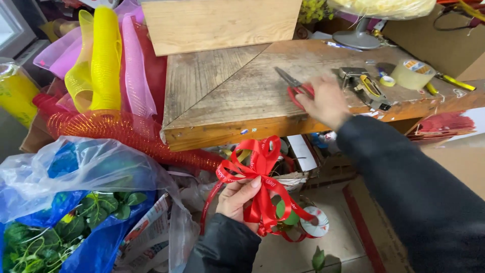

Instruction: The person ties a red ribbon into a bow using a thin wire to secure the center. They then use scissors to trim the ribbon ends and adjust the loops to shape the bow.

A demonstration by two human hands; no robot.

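My left hand (237, 198) is below the wooden table's edge, pinching the middle of a red ribbon bow (255, 161) with gold print. The bow's tails hang down toward a ribbon spool (315, 222) on the floor. My right hand (326, 102), in a dark sleeve, reaches onto the wooden tabletop (222, 86) and rests on the red handles of a pair of scissors (294, 84). The scissors' dark blades point away to the upper left. I cannot tell whether the fingers have closed around the handles.
A stapler (361, 82), tape rolls (411, 73) and yellow pens lie on the table's right. A wooden box (222, 23) sits at the back. Yellow, pink and red mesh rolls (103, 60) lean on the left. A plastic bag of green leaves (65, 212) is at lower left.
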